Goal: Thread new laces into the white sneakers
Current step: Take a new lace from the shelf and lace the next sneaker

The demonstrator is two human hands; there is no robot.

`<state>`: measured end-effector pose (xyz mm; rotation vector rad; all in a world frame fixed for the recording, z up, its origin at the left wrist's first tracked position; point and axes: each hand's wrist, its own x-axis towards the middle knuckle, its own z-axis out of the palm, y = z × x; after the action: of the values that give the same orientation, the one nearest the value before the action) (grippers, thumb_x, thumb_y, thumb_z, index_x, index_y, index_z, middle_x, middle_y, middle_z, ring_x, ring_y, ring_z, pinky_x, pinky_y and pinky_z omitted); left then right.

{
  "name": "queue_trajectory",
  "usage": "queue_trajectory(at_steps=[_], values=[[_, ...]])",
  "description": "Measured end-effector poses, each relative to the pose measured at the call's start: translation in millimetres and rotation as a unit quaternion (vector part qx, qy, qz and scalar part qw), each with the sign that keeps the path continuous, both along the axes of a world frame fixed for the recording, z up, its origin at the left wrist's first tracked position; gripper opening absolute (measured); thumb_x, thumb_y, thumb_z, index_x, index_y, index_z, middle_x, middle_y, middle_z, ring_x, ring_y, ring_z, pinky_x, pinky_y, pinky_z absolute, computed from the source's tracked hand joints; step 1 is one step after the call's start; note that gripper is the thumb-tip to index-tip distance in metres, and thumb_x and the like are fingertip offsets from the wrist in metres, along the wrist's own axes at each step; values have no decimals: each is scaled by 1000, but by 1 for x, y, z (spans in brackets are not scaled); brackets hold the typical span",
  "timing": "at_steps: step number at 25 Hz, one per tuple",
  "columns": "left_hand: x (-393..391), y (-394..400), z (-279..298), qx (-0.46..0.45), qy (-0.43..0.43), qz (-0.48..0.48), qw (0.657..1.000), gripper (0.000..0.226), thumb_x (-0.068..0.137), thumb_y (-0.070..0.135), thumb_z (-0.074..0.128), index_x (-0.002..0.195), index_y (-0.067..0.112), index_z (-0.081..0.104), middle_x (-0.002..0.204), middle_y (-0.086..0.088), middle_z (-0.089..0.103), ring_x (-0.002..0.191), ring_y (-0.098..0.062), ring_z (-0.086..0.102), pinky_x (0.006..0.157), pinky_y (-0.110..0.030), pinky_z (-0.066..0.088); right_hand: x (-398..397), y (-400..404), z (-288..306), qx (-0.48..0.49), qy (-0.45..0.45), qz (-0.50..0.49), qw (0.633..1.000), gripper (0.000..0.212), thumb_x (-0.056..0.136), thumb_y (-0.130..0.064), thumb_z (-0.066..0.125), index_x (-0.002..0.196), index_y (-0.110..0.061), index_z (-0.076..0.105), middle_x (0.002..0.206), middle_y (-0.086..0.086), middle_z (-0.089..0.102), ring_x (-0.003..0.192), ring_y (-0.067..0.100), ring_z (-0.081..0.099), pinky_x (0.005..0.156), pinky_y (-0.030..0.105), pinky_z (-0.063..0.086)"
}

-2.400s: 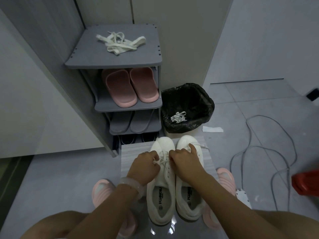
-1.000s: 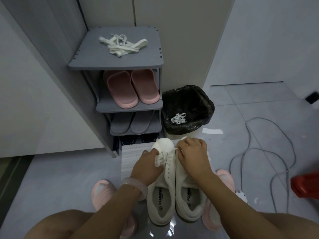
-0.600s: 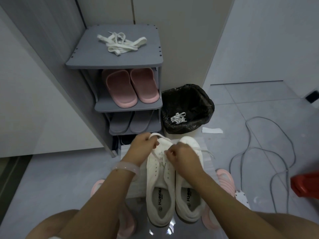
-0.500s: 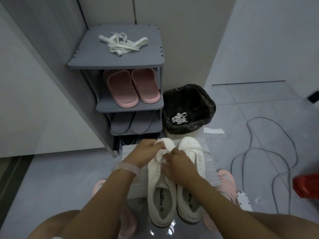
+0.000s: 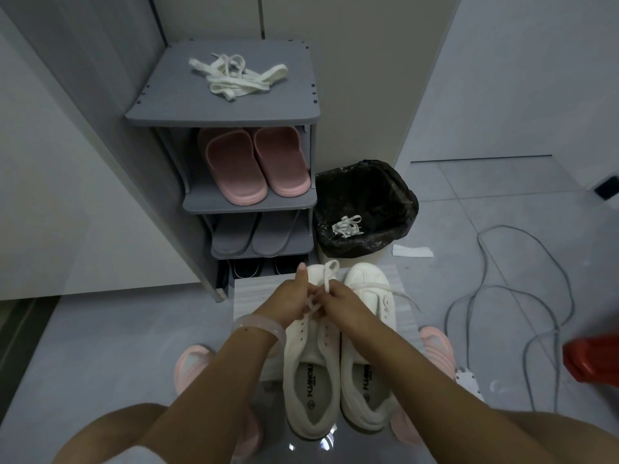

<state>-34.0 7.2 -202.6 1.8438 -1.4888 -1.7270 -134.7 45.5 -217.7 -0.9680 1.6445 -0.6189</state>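
Note:
Two white sneakers stand side by side on a small grey stool [image 5: 248,296], toes pointing away from me. Over the left sneaker [image 5: 311,370] both my hands meet at the lacing. My left hand [image 5: 291,301] pinches the white lace [image 5: 330,274] with its thumb sticking up. My right hand [image 5: 341,301] pinches the same lace, and a loop of it rises above my fingers. The right sneaker [image 5: 366,346] has a loose lace end [image 5: 400,293] trailing off to the right. A bundle of spare white laces [image 5: 234,78] lies on top of the grey shoe rack [image 5: 221,108].
The rack holds pink slippers [image 5: 254,165] and grey slippers [image 5: 258,234]. A black-lined bin [image 5: 368,209] with an old lace in it stands beside it. Grey cables [image 5: 502,296] loop over the floor at right, near a red object [image 5: 593,361]. Pink slippers are on my feet [image 5: 192,363].
My hands have drawn together over the left sneaker's toe end, and a loop of lace now stands up between them. The left thumb has lifted.

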Motion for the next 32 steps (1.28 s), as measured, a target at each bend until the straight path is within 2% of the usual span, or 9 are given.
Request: queue_trajectory(at_steps=[5,9,13,16,19,21,25,29,32], values=[[1,-8,-4,9,47,131,990,48,100,25,33,65,8,61,54,-2,61,54,-14,46,56,-23,39,-1,7,20,-32,-75,-77,994,22,92,-14,45,80,-16,63,98,11,66,85,17,58,72,25,43],[49,-30,26,-84,96,418,899,27,89,10,43,65,7,56,46,-2,57,51,-16,58,54,-23,42,-26,-4,56,-139,-193,-255,937,23,96,-13,43,82,-11,61,87,3,65,82,10,58,75,22,44],[57,-25,46,-278,-132,328,893,25,88,13,55,111,6,59,127,-13,43,109,-30,49,97,-31,38,-40,-11,83,-192,-243,-281,908,31,101,-19,36,79,-11,57,78,3,68,75,10,63,77,20,51],[13,1,55,-248,73,73,963,26,94,18,48,118,11,55,109,3,52,105,-15,53,85,-23,45,-22,-6,86,-191,-284,-227,912,35,102,-22,32,84,-8,60,83,4,70,77,10,67,75,19,54],[-13,22,51,-123,167,-164,964,28,98,26,38,87,17,62,78,5,67,78,-6,60,74,-21,43,-22,-9,92,-213,-333,-265,880,38,102,-23,30,81,-8,58,74,2,68,71,11,65,76,23,55],[-4,11,46,-134,134,-127,974,35,98,23,40,68,18,57,52,8,60,69,-15,59,71,-26,42,-45,-16,98,-202,-400,-357,820,39,102,-28,28,75,-11,51,54,-3,59,55,10,56,69,25,52],[28,-16,39,-271,-67,-41,959,35,97,21,43,64,15,55,62,3,51,65,-16,47,59,-23,34,-89,-18,103,-224,-451,-457,733,36,103,-27,24,74,-16,41,41,-7,36,36,7,34,55,20,39],[39,-19,29,-274,-153,35,949,32,96,19,44,76,5,64,70,-7,54,70,-22,50,66,-25,35,-100,-16,102,-238,-412,-483,735,33,103,-26,26,78,-16,45,40,-8,33,34,6,26,38,15,30],[31,-19,28,-148,19,211,966,24,96,7,41,82,6,60,76,-15,60,63,-23,56,66,-29,47,-94,-13,99,-230,-337,-458,790,36,103,-33,24,89,-15,51,41,-8,35,33,5,23,34,16,23]])
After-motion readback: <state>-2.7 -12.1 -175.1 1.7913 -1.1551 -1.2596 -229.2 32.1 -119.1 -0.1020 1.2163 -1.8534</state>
